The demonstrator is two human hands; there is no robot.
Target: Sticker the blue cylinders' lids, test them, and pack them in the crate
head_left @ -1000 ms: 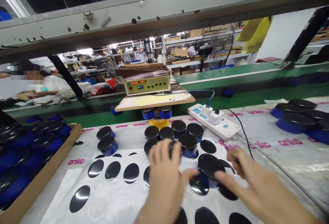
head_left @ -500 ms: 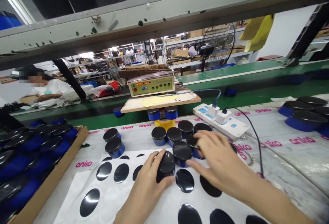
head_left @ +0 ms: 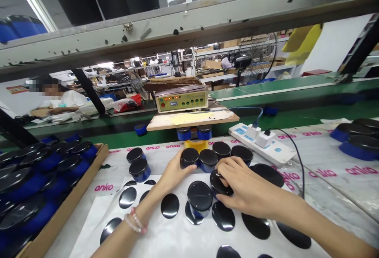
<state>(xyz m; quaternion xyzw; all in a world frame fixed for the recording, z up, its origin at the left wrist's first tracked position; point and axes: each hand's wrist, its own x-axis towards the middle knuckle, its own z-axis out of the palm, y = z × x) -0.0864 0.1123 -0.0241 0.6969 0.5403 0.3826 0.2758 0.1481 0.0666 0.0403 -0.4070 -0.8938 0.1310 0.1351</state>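
My left hand (head_left: 174, 173) curls around a blue jar with a black lid (head_left: 190, 157), at the left end of a cluster of similar jars. My right hand (head_left: 237, 181) has its fingers wrapped over another black-lidded jar (head_left: 218, 183). Between my forearms, a jar (head_left: 199, 196) stands on a white sheet (head_left: 183, 234) that bears glossy black discs (head_left: 170, 206). Two jars (head_left: 139, 170) stand together left of my left hand.
A cardboard box (head_left: 63, 202) full of blue jars is at left. Behind the cluster, a control unit (head_left: 182, 100) sits on a board. A power strip (head_left: 263, 143) with cables lies at right, below an overhead shelf (head_left: 166, 32). A person (head_left: 69, 99) sits at far left.
My left hand has moved forward from the near jar to the one at the cluster's left end. My right hand's jar is nearer me. The view has shifted slightly.
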